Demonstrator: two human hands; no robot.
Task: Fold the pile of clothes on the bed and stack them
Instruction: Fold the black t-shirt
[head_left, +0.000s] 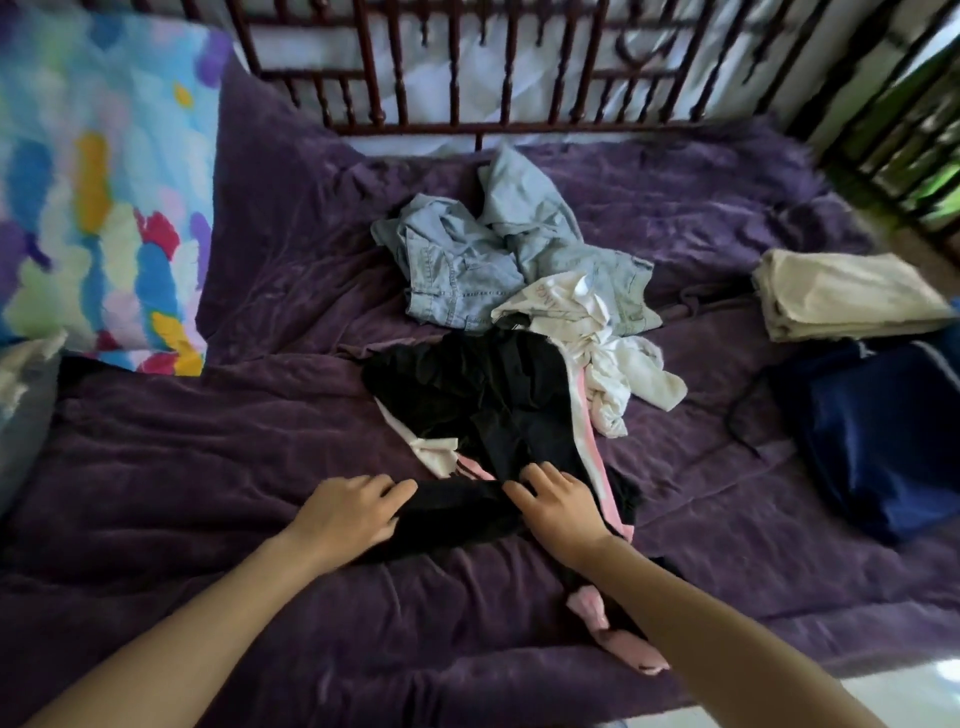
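Purple bed; black garment stretched near-to-far; left hand, right hand on it.

We see a bedspread of plush, velvety purple cloth, matt and crumpled. On it the denim looks coarse and faded, with stitched seams. Just in front of the denim lies a black garment of soft matt cloth with smoother pink and white stripes. Behind the denim the headboard is dark turned wood, faintly glossy. Right of the denim, navy cloth has a slight sheen.
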